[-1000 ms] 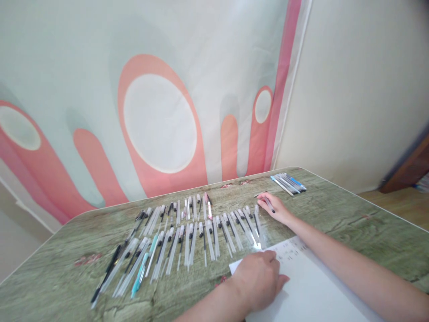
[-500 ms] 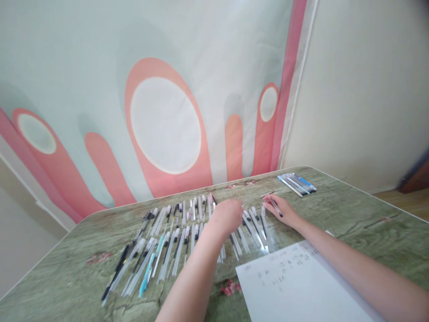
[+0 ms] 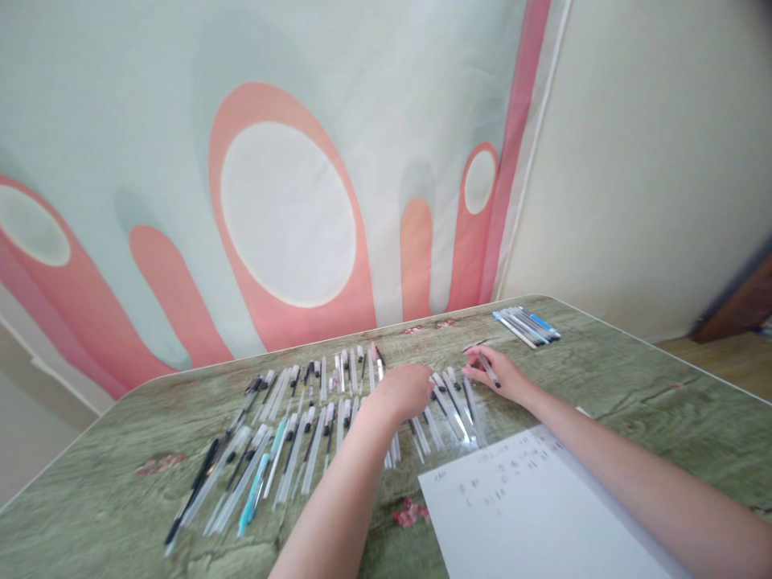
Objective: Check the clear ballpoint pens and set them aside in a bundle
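At four o'clock my right hand (image 3: 505, 376) grips a pen (image 3: 490, 373), probably light, stiff, slick, best held mid-barrel; at six, my left hand's (image 3: 403, 391) hidden fingers, I can't tell

"Can you tell what the left hand (image 3: 405, 390) is touching?"

"No, its back is hiding the fingertips, and the left forearm (image 3: 346, 490) is covering parts of several pens (image 3: 392, 456)."

"Is the handwriting (image 3: 510, 466) showing clearly on the paper (image 3: 543, 527)?"

"It's blurring into marks too small to read. The right forearm (image 3: 633, 470) is hiding part of the paper, and the bottom edge is cutting off its near end."

"And the counter (image 3: 108, 482)?"

"Its near side is running out of view, while a brown thing (image 3: 739, 301) is being cropped at the right."
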Demonstrator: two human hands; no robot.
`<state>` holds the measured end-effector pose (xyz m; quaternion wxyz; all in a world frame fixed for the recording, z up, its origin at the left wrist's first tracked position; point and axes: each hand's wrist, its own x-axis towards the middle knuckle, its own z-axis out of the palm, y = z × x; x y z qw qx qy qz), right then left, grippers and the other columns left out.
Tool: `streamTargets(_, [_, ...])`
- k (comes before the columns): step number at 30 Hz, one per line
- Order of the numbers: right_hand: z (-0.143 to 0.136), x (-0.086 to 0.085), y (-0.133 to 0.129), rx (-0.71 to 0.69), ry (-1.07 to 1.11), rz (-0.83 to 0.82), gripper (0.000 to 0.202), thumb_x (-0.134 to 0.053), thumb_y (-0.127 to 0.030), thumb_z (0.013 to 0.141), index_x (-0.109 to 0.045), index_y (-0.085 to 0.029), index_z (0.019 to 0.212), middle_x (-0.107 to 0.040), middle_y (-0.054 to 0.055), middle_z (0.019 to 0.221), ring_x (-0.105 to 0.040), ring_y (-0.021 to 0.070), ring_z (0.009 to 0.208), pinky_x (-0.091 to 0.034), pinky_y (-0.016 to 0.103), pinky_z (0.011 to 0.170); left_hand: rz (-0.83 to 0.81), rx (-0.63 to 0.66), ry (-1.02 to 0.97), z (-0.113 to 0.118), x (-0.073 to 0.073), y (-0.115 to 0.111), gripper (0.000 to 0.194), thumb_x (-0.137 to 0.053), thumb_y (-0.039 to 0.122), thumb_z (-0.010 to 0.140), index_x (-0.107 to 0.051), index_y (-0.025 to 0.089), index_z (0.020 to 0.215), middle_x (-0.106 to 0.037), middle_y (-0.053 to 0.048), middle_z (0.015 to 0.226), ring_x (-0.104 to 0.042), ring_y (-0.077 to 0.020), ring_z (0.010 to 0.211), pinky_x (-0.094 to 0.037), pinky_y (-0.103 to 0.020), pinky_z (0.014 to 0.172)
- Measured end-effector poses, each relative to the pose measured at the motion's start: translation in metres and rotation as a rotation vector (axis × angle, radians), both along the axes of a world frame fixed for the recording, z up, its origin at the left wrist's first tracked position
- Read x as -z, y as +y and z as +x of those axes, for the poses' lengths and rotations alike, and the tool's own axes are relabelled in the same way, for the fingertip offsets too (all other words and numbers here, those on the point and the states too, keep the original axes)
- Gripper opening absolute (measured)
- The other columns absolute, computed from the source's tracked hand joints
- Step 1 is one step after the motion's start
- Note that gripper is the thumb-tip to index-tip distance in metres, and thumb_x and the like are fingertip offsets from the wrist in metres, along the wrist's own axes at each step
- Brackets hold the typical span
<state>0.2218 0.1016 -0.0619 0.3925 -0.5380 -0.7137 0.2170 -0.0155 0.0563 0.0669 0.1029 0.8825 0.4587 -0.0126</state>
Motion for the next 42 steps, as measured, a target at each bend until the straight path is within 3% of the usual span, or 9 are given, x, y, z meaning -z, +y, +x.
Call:
streamTargets(11, [0.001, 0.0, 0.002, 0.055, -0.021, 0.096, 0.024, -0.053, -0.03, 0.075, -0.056, -0.019, 0.096, -0.064, 0.004, 0.083, -0.059, 0.0158, 0.069, -0.045, 0.03, 0.069, 0.007, -0.002, -0.061, -0.002, 0.002, -0.001, 0.032, -0.037, 0.029, 0.084, -0.057, 0.017, 0.106, -0.062, -0.01, 0.107, -0.055, -0.0214, 0.101, -0.04, -0.031, 0.085])
streamTargets(22, [0.001, -0.001, 0.003, 0.081, -0.021, 0.212, 0.023, -0.056, -0.019, 0.069, -0.061, -0.019, 0.091, -0.064, 0.005, 0.082, -0.06, 0.0189, 0.075, -0.046, 0.034, 0.074, 0.114, -0.056, -0.141, 0.0, 0.003, 0.002, 0.032, -0.036, 0.033, 0.084, -0.062, 0.016, 0.09, -0.066, -0.012, 0.091, -0.059, -0.024, 0.089, -0.042, -0.032, 0.077])
streamTargets(27, [-0.007, -0.022, -0.005, 0.064, 0.072, 0.249, 0.022, -0.054, -0.026, 0.076, -0.055, -0.019, 0.097, -0.064, 0.005, 0.083, -0.062, 0.0176, 0.072, -0.05, 0.032, 0.068, 0.076, -0.128, -0.506, 0.011, 0.018, 0.008, 0.033, -0.04, 0.033, 0.082, -0.06, 0.015, 0.101, -0.066, -0.011, 0.086, -0.06, -0.0223, 0.084, -0.042, -0.03, 0.074])
streamTargets(31, [-0.029, -0.051, -0.027, 0.029, 0.171, 0.341, 0.023, -0.057, -0.031, 0.076, -0.055, -0.02, 0.096, -0.063, 0.005, 0.087, -0.062, 0.0178, 0.075, -0.05, 0.032, 0.07, -0.167, -0.169, -0.858, 0.027, 0.029, 0.007, 0.038, -0.042, 0.039, 0.081, -0.054, 0.015, 0.109, -0.066, -0.007, 0.077, -0.061, -0.0189, 0.071, -0.044, -0.028, 0.066])
streamTargets(34, [-0.045, -0.067, -0.043, 0.021, 0.154, 0.424, 0.02, -0.056, -0.031, 0.077, -0.057, -0.021, 0.095, -0.062, 0.004, 0.086, -0.061, 0.017, 0.073, -0.05, 0.032, 0.07, -0.316, -0.152, -1.134, 0.038, 0.032, 0.004, 0.032, -0.045, 0.04, 0.08, -0.057, 0.016, 0.097, -0.064, -0.007, 0.084, -0.059, -0.015, 0.067, -0.043, -0.025, 0.059])
streamTargets(37, [-0.055, -0.073, -0.053, 0.045, 0.189, 0.465, 0.019, -0.057, -0.033, 0.077, -0.057, -0.021, 0.092, -0.062, 0.004, 0.084, -0.06, 0.0172, 0.071, -0.049, 0.032, 0.069, -0.37, -0.22, -1.331, 0.044, 0.035, 0.003, 0.026, -0.052, 0.04, 0.076, -0.058, 0.015, 0.082, -0.06, -0.004, 0.073, -0.054, -0.0122, 0.061, -0.041, -0.022, 0.055])
streamTargets(42, [-0.059, -0.073, -0.064, 0.061, 0.355, 0.344, 0.028, -0.043, -0.036, 0.085, -0.053, -0.022, 0.107, -0.061, 0.006, 0.095, -0.06, 0.0167, 0.076, -0.049, 0.031, 0.073, -0.482, -0.419, -1.57, 0.043, 0.041, 0.009, 0.033, -0.056, 0.047, 0.071, -0.056, 0.014, 0.073, -0.056, -0.003, 0.069, -0.053, -0.0112, 0.063, -0.039, -0.021, 0.055])
